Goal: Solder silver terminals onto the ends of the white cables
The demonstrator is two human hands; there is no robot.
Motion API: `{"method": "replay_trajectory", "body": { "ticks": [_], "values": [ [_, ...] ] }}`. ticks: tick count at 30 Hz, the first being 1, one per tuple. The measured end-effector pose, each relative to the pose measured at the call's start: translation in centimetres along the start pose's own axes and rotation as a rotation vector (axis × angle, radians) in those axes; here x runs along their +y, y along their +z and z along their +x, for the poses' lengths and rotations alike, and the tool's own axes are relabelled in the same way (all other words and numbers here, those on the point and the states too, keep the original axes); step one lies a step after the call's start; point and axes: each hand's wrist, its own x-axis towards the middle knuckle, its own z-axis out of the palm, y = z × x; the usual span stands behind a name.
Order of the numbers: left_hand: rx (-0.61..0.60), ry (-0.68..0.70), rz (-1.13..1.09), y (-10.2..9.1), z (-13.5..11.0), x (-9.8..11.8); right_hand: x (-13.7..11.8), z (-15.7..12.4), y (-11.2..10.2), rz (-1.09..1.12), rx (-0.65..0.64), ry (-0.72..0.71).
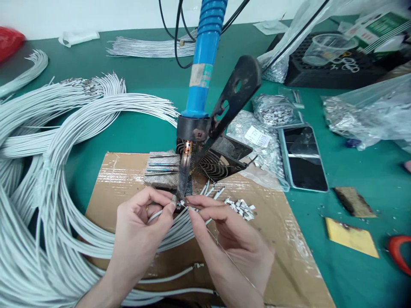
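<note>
A blue-handled soldering iron (205, 51) hangs tip-down in a black metal stand (236, 87), its dark tip between my two hands. My left hand (139, 231) pinches a light grey wire (156, 215) close to the tip. My right hand (229, 239) is closed in a pinch on a thin solder wire (236, 266), which trails down past the palm. A small shiny piece lies at the tip between my fingertips, too small to make out fully. Behind the hands, more grey wires (183, 229) lie across the cardboard (282, 256). Small metal terminals (241, 208) are heaped beside my right hand.
Large coils of grey wire (58, 171) fill the left side. A fan (218, 162) and a block with metal rods (162, 167) stand behind the iron. Rightward are a phone (305, 158), bags of metal parts (276, 110), a yellow sponge (351, 237) and a red-orange handle (400, 252).
</note>
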Motion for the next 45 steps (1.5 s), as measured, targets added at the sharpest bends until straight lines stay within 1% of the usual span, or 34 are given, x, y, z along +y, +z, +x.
{"method": "replay_trajectory", "body": {
  "ticks": [5, 8, 13, 18, 24, 29, 32, 35, 43, 45],
  "values": [
    [-0.04, -0.024, 0.032, -0.5, 0.03, -0.36, 0.25, -0.03, 0.05, -0.012, -0.008, -0.011],
    [-0.017, -0.028, 0.013, -0.43, -0.02, -0.36, 0.29, -0.04, 0.12, -0.021, -0.001, -0.011],
    [-0.016, -0.034, 0.003, -0.12, -0.19, -0.11, 0.04, -0.02, 0.2, -0.029, 0.019, -0.013],
    [-0.012, -0.01, -0.024, 0.07, -0.25, -0.01, 0.07, 0.02, 0.34, -0.004, 0.031, -0.058],
    [0.002, 0.019, -0.012, 0.14, -0.2, -0.09, 0.09, 0.08, 0.5, -0.028, 0.039, -0.081],
    [-0.032, 0.062, 0.031, -0.34, -0.31, -0.36, 0.12, 0.04, 0.48, -0.049, 0.044, -0.109],
    [-0.043, 0.061, 0.063, -0.72, -0.36, -0.56, 0.18, 0.0, 0.4, -0.056, 0.03, -0.124],
    [-0.039, 0.044, 0.08, -0.78, -0.34, -0.57, 0.34, -0.02, 0.32, -0.055, 0.016, -0.122],
    [-0.02, 0.001, 0.055, -0.12, -0.52, -0.38, 0.6, -0.61, 0.03, -0.024, -0.017, -0.075],
    [-0.02, -0.02, 0.044, -0.1, -0.88, -0.47, 0.59, -0.7, -0.4, -0.037, 0.019, -0.05]
  ]
}}
